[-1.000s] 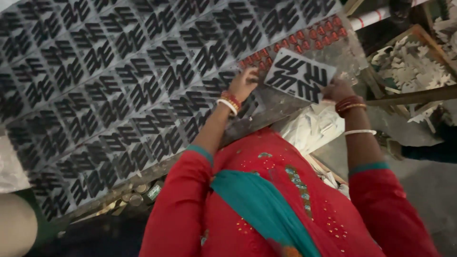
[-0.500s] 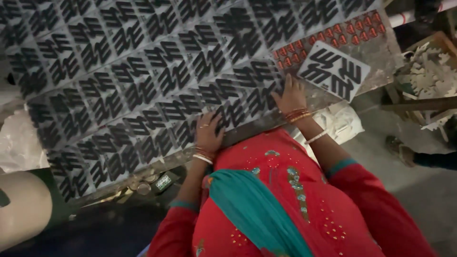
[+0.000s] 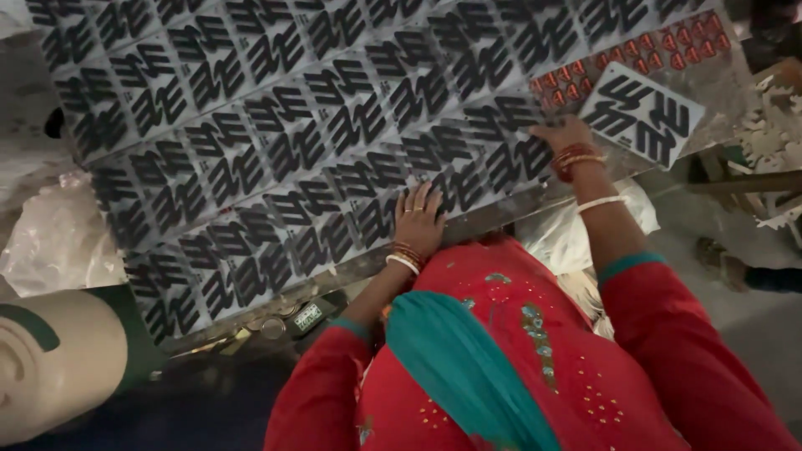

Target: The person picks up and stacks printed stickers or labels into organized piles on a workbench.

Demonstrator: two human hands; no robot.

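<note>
- Grey tiles with a black zigzag pattern cover a long worktable [image 3: 718,92], laid edge to edge in slanting rows.
- Left hand [image 3: 418,221] lies flat on the tiled sheet [image 3: 276,142] near the table's front edge, fingers spread and pressed down, gripping nothing; rings show on two fingers.
- Right hand [image 3: 564,138] rests palm down further along, fingers extended onto the end of the sheet, also closed on nothing.
- Just beyond the right hand's fingertips a single loose tile [image 3: 642,115] of the same pattern sits tilted, apart from the rows and near the table's corner.
- Behind that tile a strip of small red pieces [image 3: 643,54] runs along the bare table top.
- Bangles circle both wrists, red and gold, with a white one on each arm.
- Red sleeves with teal cuffs lead back to a red garment and a teal scarf [image 3: 455,367].
- Crumpled clear plastic [image 3: 58,238] lies off the sheet's left end, and a cream and green rounded object [image 3: 58,359] sits below it.
- Small metal bits [image 3: 276,324] lie below the front edge.
</note>
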